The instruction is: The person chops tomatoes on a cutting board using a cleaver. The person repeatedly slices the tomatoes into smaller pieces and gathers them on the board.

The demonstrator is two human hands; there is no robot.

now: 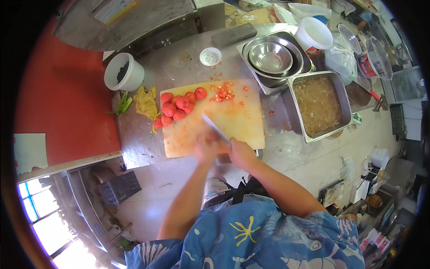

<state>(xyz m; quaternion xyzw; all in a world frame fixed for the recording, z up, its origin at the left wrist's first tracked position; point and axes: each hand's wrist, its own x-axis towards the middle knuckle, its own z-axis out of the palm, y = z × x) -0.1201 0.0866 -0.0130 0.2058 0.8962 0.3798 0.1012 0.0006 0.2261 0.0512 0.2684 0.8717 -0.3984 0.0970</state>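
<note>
In my right hand (241, 153) is the handle of a knife (215, 127), its blade pointing away and to the left over a pale cutting board (242, 117). My left hand (205, 147) is beside the blade at the board's near edge; it is blurred, with a reddish patch by the fingers, and I cannot tell whether it holds something. Several red, apparently peeled tomatoes (182, 102) are heaped on the board's left side. A small pile of chopped tomato bits (224, 93) lies near its far edge.
Left of the board are a yellow cloth (146, 102), green vegetable pieces (125, 103) and a white bucket (124, 72). A small bowl (210, 56) stands behind. At right are nested steel bowls (270, 58) and a steel pan of brownish contents (317, 106).
</note>
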